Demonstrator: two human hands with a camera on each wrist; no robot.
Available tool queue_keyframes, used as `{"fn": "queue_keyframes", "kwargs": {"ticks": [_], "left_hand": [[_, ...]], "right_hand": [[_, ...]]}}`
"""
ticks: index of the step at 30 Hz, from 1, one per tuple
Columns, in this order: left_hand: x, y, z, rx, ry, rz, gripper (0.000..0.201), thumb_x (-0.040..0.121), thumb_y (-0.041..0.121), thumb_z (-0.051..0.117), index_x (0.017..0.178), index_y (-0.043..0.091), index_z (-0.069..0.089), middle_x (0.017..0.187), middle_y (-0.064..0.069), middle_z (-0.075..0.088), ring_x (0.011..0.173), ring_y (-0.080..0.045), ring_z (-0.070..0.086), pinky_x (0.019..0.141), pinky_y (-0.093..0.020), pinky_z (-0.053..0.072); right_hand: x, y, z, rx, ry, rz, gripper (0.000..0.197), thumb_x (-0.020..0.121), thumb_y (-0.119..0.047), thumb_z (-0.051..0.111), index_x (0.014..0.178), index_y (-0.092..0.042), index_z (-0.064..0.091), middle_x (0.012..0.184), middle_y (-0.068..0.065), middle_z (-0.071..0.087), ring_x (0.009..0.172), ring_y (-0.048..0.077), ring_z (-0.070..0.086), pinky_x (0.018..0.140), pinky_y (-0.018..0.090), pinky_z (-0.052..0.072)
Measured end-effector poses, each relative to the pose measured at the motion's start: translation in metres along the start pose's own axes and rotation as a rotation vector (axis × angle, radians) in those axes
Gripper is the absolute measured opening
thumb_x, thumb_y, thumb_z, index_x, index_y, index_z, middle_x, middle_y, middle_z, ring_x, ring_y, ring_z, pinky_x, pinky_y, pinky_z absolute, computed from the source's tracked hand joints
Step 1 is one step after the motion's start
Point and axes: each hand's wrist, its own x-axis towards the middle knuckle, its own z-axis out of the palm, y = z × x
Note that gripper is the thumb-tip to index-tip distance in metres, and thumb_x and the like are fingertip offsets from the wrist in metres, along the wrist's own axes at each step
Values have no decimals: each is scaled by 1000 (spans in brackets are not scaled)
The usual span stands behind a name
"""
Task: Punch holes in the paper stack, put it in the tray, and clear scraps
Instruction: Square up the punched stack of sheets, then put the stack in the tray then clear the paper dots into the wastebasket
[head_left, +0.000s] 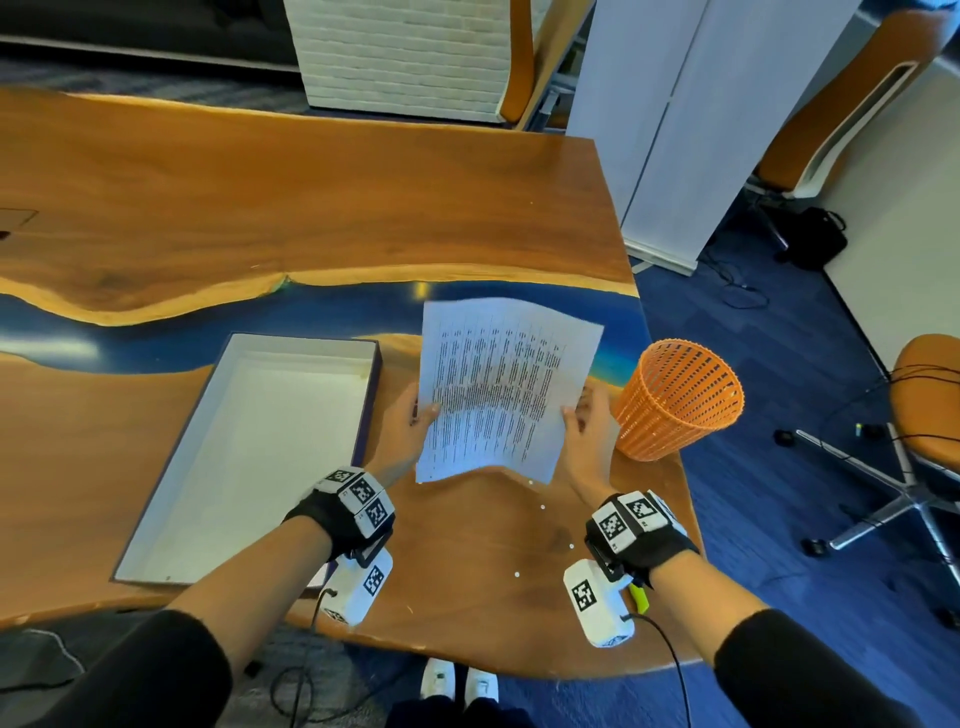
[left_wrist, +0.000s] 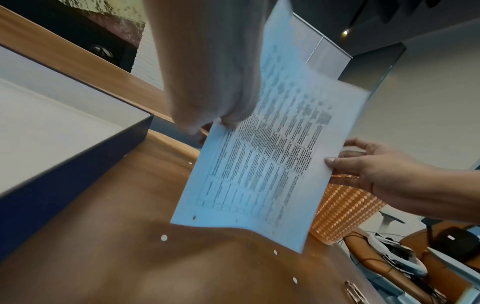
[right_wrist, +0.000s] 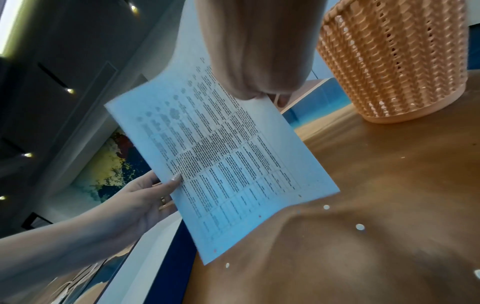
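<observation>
**Punched stack held over the table, tray waiting at the left**

The paper stack (head_left: 498, 387) is in the air above the near part of the table (head_left: 311, 197), tilted, its lower edge close to the wood but, as far as I can tell, not resting on it. The left hand (head_left: 410, 421) pinches its left edge with the thumb on the printed side, and the right hand (head_left: 584, 415) pinches the right edge in the same way; both grips are narrow and hold the paper. Small holes show near the lower edge in the left wrist view, so the punching seems done.

The stack is thin and light, and it bends: the top part curves back. I judge that holding it at the two side edges, near the middle, keeps the sheets together; a loose pinch could let them slide apart.

The tray (head_left: 366, 415) lies open just left of the stack. The white paper scraps (head_left: 542, 506) are scattered on the table near the front edge, and the orange basket (head_left: 680, 397) stands at the right edge.
</observation>
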Motion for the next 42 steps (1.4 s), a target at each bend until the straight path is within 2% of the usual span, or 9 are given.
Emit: {"fn": "queue_keyframes", "kwargs": {"ticks": [3,9,15,23,26,28,34,38,42], "left_hand": [[2,14,-11,-31,169,9,33,95,7,53,123,5,36,104,4,61,83,2,65,66,-9,53],[5,11,-67,251,375,45,9,90,8,60,96,1,60,97,-12,63,83,-15,54,70,-15,41],[-6,-9,-146,542,482,-187,24,94,21,53,102,3,68,109,-12,64,100,-28,59,88,-39,46],[-24,-33,-221,710,457,-432,35,96,19,46,89,-7,67,102,-23,57,96,-39,57,81,-42,43],[-28,-43,-230,700,430,-489,30,94,15,47,89,-7,66,102,-22,56,99,-39,56,83,-43,43],[-32,-46,-230,702,432,-530,27,93,15,49,95,-4,68,105,-16,54,100,-37,56,90,-43,42],[-42,-52,-224,791,341,-616,30,93,26,51,113,9,66,126,-11,50,115,-31,51,100,-46,40],[-45,-48,-218,849,343,-668,39,94,31,51,128,12,56,141,-8,39,130,-29,35,105,-46,30],[-37,-39,-200,849,357,-542,34,93,24,53,124,11,59,143,-9,38,132,-31,32,106,-47,28]], "right_hand": [[2,-14,11,43,10,26,30,88,3,52,112,-12,41,81,-17,56,74,0,58,67,19,47],[9,-25,62,-4,-138,-52,14,87,1,53,83,-10,59,88,9,66,76,19,60,71,41,51],[-9,-48,126,-42,-497,2,23,86,1,58,108,1,63,115,16,63,95,21,57,77,19,46],[-41,-63,204,-147,-908,76,39,87,-4,59,125,3,54,131,21,54,121,34,51,104,41,42],[-52,-62,222,-190,-993,82,42,91,-6,55,131,3,47,138,21,47,114,26,51,107,42,38],[-58,-58,230,-193,-1025,95,44,91,-8,54,133,2,43,139,23,46,100,17,43,106,45,39],[-65,-48,240,-233,-1128,84,52,95,-13,49,143,-5,31,148,19,35,103,12,30,111,45,33],[-66,-49,236,-232,-1174,-11,52,95,-11,47,144,-11,30,155,16,20,128,23,37,113,50,30],[-56,-44,218,-183,-918,-141,33,90,1,50,122,0,55,131,22,50,121,33,48,104,40,37]]}}
